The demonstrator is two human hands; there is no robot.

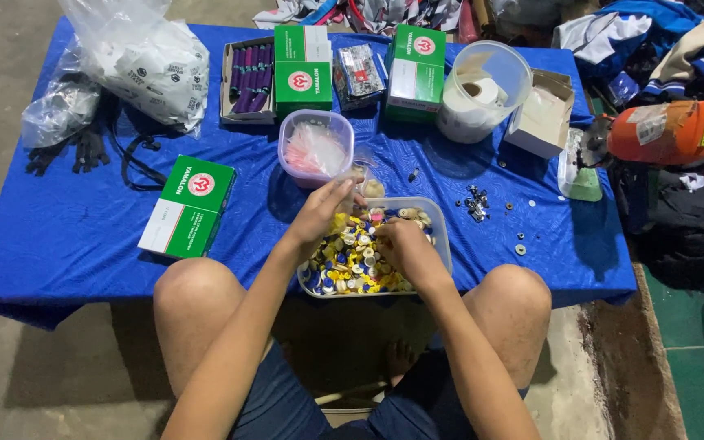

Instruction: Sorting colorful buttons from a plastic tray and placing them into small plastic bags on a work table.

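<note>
A clear rectangular tub full of small yellow, blue and white caps sits at the near edge of a low table covered in blue cloth. My left hand hovers over the tub's far left side, fingers pinched on a small pale piece beside a little clear bag. My right hand rests palm-down in the caps, fingers curled into the pile. A round clear container holding pink items stands just behind the tub.
Green and white boxes lie to the left and at the back, along with an open box of purple sticks. A clear bucket, plastic bags, an open cardboard box and scattered small metal parts surround them.
</note>
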